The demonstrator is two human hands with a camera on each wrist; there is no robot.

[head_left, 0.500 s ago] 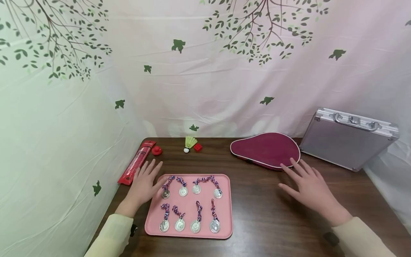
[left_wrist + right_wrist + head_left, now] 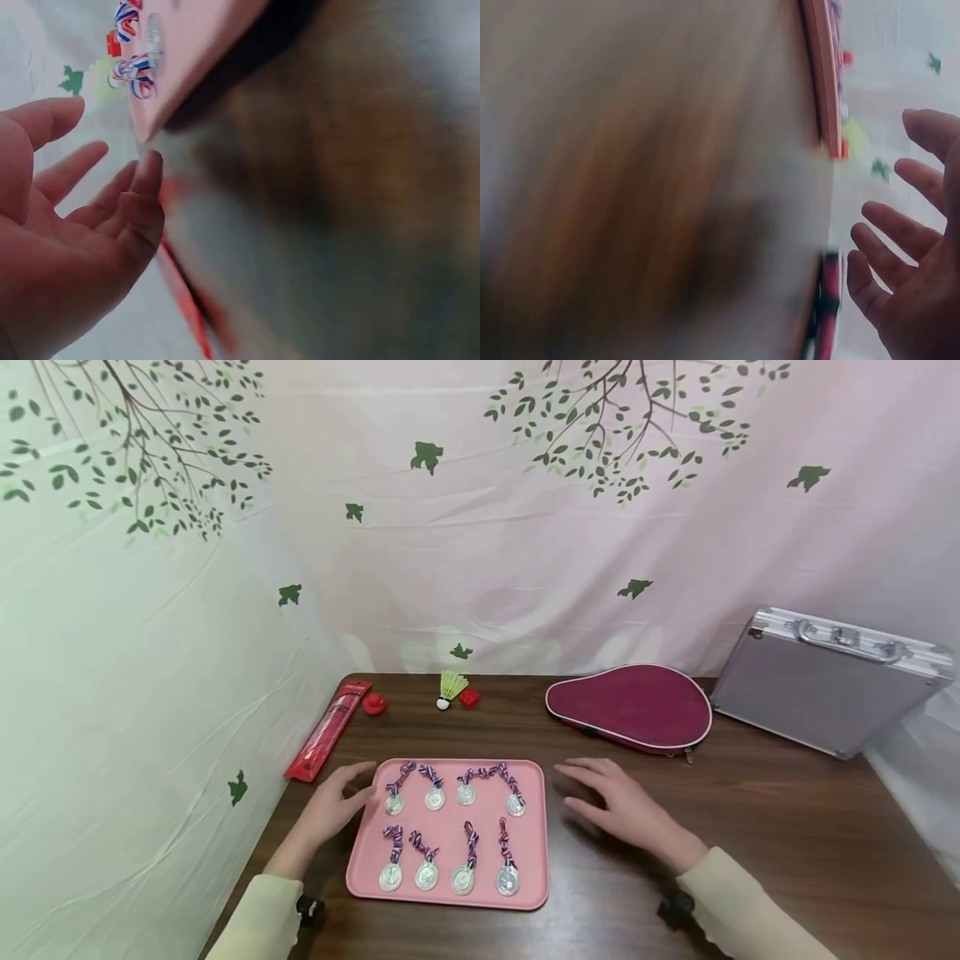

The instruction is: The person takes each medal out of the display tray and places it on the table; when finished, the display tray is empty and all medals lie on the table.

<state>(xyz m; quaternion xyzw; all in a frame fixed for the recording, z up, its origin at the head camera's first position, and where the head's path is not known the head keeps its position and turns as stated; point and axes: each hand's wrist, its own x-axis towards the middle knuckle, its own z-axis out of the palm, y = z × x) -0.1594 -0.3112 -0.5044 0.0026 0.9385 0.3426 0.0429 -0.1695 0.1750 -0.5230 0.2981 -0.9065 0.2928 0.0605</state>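
Note:
A pink tray (image 2: 487, 827) lies on the brown table, bearing two rows of silver medals (image 2: 427, 875) with knotted red, white and blue ribbons (image 2: 472, 843). Beside the tray's left edge is my left hand (image 2: 326, 810), fingers loosely bent and holding nothing; in the left wrist view its fingertips (image 2: 152, 161) sit apart from the tray corner. Off the right edge, my right hand (image 2: 622, 806) points toward the tray with its fingers spread. A gap separates it from the tray rim in the right wrist view, and its palm is bare.
Along the back stand a red packet (image 2: 330, 731), a red rubber duck (image 2: 374, 703), a yellow shuttlecock (image 2: 452, 687) and a small red block (image 2: 469, 697). A maroon racket case (image 2: 633, 706) and a silver metal case (image 2: 825, 685) are at the back right. Curtains enclose the table.
My right hand has moved left, close to the tray's right side. The left hand has lowered slightly and drawn outside the tray's left edge. The head view has shifted a little.

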